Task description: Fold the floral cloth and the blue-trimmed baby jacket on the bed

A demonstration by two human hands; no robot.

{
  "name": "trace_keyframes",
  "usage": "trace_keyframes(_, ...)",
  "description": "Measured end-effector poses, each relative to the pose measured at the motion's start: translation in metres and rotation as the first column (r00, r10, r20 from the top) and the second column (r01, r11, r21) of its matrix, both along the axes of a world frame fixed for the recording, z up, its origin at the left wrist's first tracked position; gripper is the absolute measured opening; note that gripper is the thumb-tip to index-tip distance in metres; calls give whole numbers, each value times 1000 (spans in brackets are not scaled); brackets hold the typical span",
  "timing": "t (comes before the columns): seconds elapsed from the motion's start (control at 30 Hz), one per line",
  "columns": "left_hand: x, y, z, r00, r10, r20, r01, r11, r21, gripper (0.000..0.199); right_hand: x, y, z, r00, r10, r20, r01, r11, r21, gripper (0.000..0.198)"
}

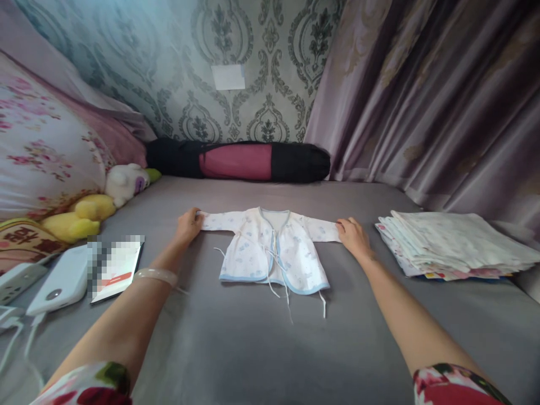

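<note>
A small white baby shirt (253, 244) with blue trim and a pale print lies flat, its sleeves spread out sideways. Thin white tie strings hang down its front and past the hem. At the left cuff, my left hand (189, 225) is closed with the sleeve end at its fingers. My right hand (353, 237) grips the other cuff, fingers over the top of the cloth. A pale bangle (155, 275) circles my left forearm. Both arms reach forward from floral sleeves.
The shirt rests on a grey bedsheet (261, 349). To the right sits a stack of folded cloths (459, 242). At left are a phone (120, 270), a white power bank (63, 278) with cables, a power strip (21, 284) and plush toys (126, 183). A long black-and-maroon bag (236, 161) lies along the wall.
</note>
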State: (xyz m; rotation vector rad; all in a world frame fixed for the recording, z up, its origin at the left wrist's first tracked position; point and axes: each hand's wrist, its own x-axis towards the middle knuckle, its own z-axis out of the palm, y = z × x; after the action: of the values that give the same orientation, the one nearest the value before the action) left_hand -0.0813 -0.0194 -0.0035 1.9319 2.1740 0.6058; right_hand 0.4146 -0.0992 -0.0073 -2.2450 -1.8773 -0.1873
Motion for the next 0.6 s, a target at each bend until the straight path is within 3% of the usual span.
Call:
trace_keyframes(0.1, 3, -10, 2, 990, 117, -73, -109, 989, 105, 56, 0, -10, 4, 998, -56, -24, 59, 986, 156, 39)
trace_keyframes(0.17, 6, -23, 9, 984, 144, -106, -131, 984, 118, 61, -4, -22, 10, 994, -86, -72, 99, 976, 194, 39)
trace_keyframes(0.27, 13, -50, 21, 999, 10, -38, -12, 997, -73, 48, -15, -48, 18, 953, -47, -299, 39, 999, -33, 28)
trace_keyframes(0.3, 17, -61, 24, 998, -57, 21, 60, 987, -149, 47, -19, -58, 21, 914, -20, -405, -43, 989, -145, 25)
trace_keyframes(0.37, 28, -82, 26, 978, -160, 135, 189, 953, -236, 46, -28, -79, 26, 807, 34, -589, -254, 921, -295, 25)
trace_keyframes(0.43, 40, -102, 24, 957, -221, 187, 269, 920, -287, 46, -36, -98, 33, 721, 83, -688, -423, 839, -343, 36)
trace_keyframes(0.53, 59, -125, 20, 956, -228, 184, 272, 923, -272, 45, -52, -119, 44, 663, 151, -734, -573, 733, -367, 57)
trace_keyframes(0.6, 68, -134, 17, 960, -212, 183, 253, 938, -238, 44, -65, -126, 45, 689, 175, -703, -555, 752, -357, 60)
